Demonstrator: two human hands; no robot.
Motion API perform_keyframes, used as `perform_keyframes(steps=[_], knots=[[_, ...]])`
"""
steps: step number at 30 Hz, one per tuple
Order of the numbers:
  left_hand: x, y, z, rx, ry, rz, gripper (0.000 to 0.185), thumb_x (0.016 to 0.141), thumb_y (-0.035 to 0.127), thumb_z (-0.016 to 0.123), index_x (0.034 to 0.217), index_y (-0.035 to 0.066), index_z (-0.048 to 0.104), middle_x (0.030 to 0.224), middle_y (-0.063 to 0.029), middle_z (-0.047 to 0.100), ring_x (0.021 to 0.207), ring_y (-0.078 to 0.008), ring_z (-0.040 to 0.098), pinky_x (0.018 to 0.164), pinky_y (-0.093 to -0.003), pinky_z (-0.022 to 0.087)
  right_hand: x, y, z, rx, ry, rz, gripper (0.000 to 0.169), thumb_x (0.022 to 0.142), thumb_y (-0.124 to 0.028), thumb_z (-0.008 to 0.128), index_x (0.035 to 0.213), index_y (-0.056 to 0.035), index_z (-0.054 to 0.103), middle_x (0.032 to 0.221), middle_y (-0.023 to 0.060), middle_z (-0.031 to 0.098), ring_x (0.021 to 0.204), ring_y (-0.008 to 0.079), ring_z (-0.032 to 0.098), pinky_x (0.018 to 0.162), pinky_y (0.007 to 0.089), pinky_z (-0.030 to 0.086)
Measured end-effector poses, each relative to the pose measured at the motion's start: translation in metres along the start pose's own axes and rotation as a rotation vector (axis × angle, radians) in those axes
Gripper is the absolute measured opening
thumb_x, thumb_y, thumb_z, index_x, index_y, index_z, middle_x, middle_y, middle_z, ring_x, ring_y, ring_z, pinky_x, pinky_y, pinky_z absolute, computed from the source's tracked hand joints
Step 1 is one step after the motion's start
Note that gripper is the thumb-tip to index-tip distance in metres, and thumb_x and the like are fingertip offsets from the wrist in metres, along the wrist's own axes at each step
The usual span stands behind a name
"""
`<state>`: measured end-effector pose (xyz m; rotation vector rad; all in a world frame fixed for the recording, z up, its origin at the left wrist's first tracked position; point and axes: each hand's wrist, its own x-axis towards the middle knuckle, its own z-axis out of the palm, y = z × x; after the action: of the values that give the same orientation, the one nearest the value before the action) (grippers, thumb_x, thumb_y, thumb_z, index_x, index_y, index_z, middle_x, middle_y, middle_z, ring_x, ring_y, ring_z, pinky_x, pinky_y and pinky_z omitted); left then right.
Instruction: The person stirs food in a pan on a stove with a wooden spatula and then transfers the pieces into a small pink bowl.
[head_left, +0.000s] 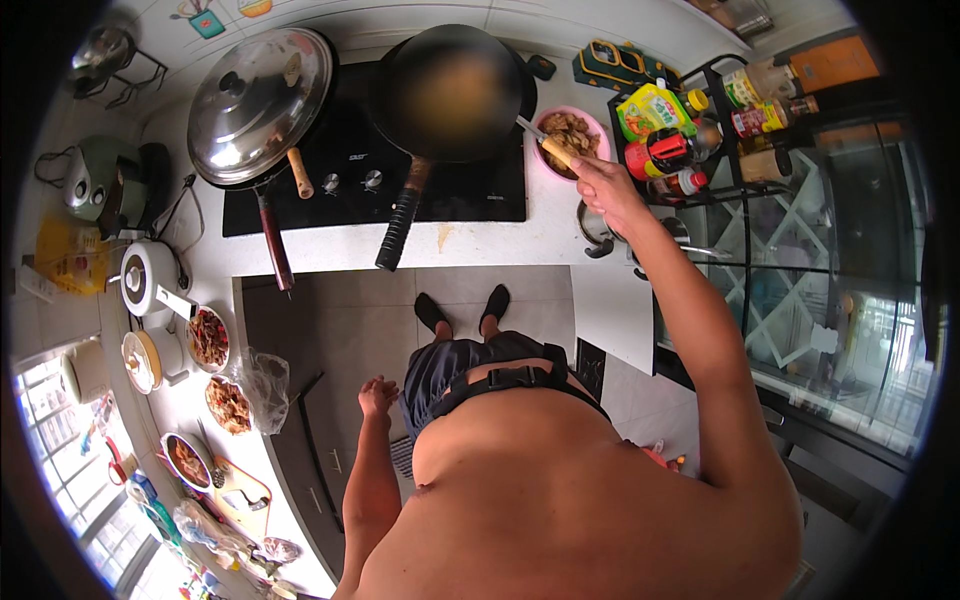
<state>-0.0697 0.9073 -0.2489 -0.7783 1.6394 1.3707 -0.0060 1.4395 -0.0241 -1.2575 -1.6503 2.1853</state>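
My right hand (607, 191) grips the wooden handle of a metal-shafted cooking utensil (557, 150). Its shaft reaches left to the rim of a black wok (397, 135), where its head is lost in blur. Yellowish-brown contents in the wok are blurred too. Under the utensil's handle stands a pink bowl (606, 135) of browned meat pieces (566, 124). My left hand (379, 395) hangs beside my shorts, away from the counter, with loosely curled fingers and nothing visible in it. The wok sits on a black glass cooktop (352, 202), its black-gripped handle (397, 229) pointing towards me.
A lidded pan (262, 112) occupies the left burner; its handle (276, 240) overhangs the counter edge. Seasoning bottles (667, 154) crowd a black rack at right, above a steel pot (592, 221). Along the left counter are food dishes (208, 339), a white cooker (146, 277) and a cutting board (244, 495).
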Motion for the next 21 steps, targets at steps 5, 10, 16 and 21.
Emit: perform_keyframes(steps=[5,10,16,21], knots=[[0.004,0.006,0.011,0.067,-0.005,0.015,0.023,0.081,0.014,0.047,0.098,-0.001,0.049,0.076,-0.0143,0.060,0.059,-0.0198,0.058,0.049,-0.0271,0.047,-0.022,0.000,-0.030,0.051,0.050,-0.017,0.026,0.086,-0.021,0.055,0.104,-0.0031,0.055,0.055,-0.0059,0.039,0.041,0.0006,0.028,0.035,0.0164,0.020],[0.006,0.008,0.019,0.071,-0.035,0.011,0.024,0.081,0.013,0.048,0.100,-0.001,0.048,0.078,-0.0148,0.060,0.061,-0.0196,0.059,0.050,-0.0264,0.047,-0.055,-0.008,-0.066,0.073,0.102,-0.035,0.022,0.087,-0.019,0.054,0.103,-0.0042,0.055,0.055,-0.0062,0.038,0.040,0.0001,0.029,0.034,0.0153,0.021],[0.002,0.011,0.025,0.087,-0.036,-0.006,0.025,0.080,0.012,0.049,0.101,0.000,0.048,0.078,-0.0148,0.060,0.062,-0.0200,0.059,0.050,-0.0262,0.047,-0.096,-0.016,-0.111,-0.059,0.230,0.010,0.029,0.087,-0.020,0.054,0.112,-0.0044,0.052,0.055,-0.0064,0.038,0.040,-0.0001,0.030,0.034,0.0157,0.021],[0.004,0.007,0.024,0.103,-0.044,-0.010,0.023,0.081,0.013,0.049,0.101,0.001,0.048,0.079,-0.0142,0.061,0.063,-0.0200,0.060,0.051,-0.0264,0.047,-0.110,-0.017,-0.145,-0.219,0.297,0.101,0.031,0.085,-0.025,0.056,0.109,-0.0047,0.054,0.055,-0.0067,0.037,0.041,-0.0002,0.028,0.034,0.0158,0.019]])
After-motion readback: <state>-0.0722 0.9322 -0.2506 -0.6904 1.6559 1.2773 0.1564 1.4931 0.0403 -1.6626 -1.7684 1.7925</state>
